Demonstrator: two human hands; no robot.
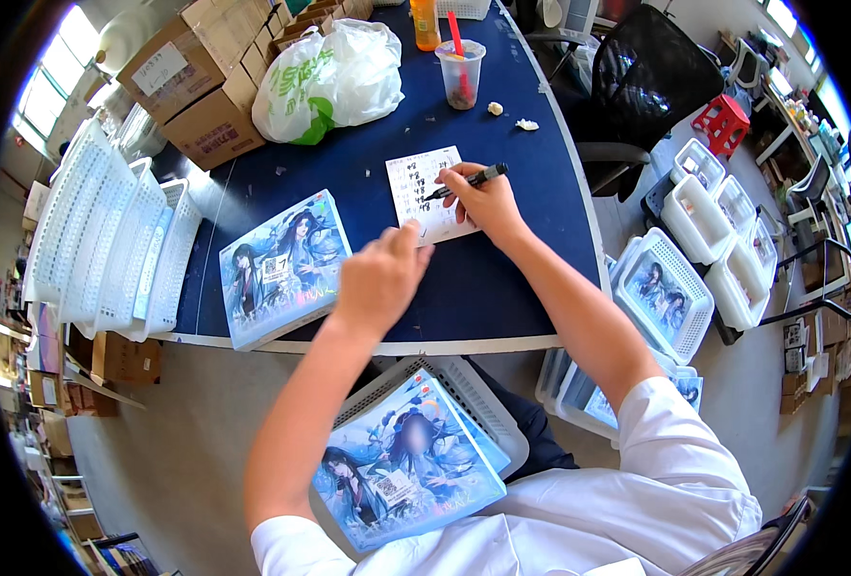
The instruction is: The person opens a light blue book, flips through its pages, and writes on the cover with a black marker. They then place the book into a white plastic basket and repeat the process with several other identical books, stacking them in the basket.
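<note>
A sheet of white paper with handwritten figures lies on the dark blue tabletop. Between the fingers of my right hand is a black marker pen, its tip at the written column. My left hand rests at the paper's lower left edge, fingertips touching it and not gripping anything. Left of that hand lies a flat light-blue box with illustrated long-haired figures and a coded sticker. A similar box sits in my lap area, over a grey plastic basket.
White perforated baskets stand at the table's left. Cardboard boxes, a white plastic bag, a plastic cup with a red straw and an orange bottle occupy the back. Baskets holding similar boxes and an office chair are right.
</note>
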